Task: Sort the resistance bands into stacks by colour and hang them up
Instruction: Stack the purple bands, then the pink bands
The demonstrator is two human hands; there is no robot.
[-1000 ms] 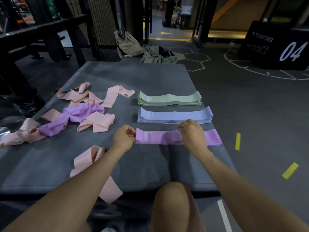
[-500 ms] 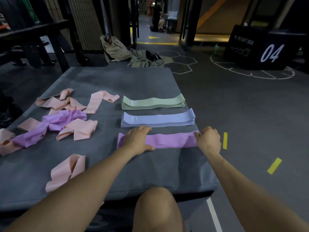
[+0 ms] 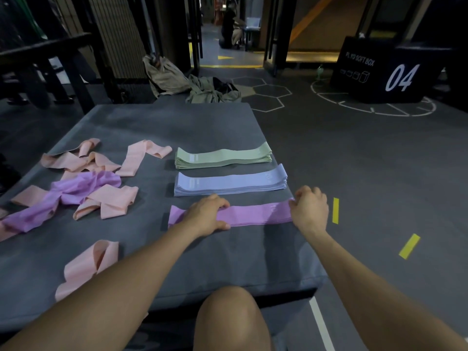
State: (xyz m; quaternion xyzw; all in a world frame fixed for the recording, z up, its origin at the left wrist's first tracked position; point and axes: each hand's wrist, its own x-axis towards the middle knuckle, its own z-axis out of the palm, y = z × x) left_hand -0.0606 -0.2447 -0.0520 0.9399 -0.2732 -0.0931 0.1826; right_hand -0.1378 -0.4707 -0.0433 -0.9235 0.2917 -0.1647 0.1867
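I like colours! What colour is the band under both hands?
Purple flat fabric band, clearest in the head view.

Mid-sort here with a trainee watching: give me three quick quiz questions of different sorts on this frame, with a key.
1. True or false: the green stack lies farther from the person than the blue stack.
2. Which hand pinches the end of the purple band being laid flat? A) left hand B) right hand
3. Fill in: the loose bands not yet stacked on the mat are purple and ____.

Key
1. True.
2. B; the left hand presses flat on the band.
3. Pink: the loose pink bands lie tangled with a loose purple band.
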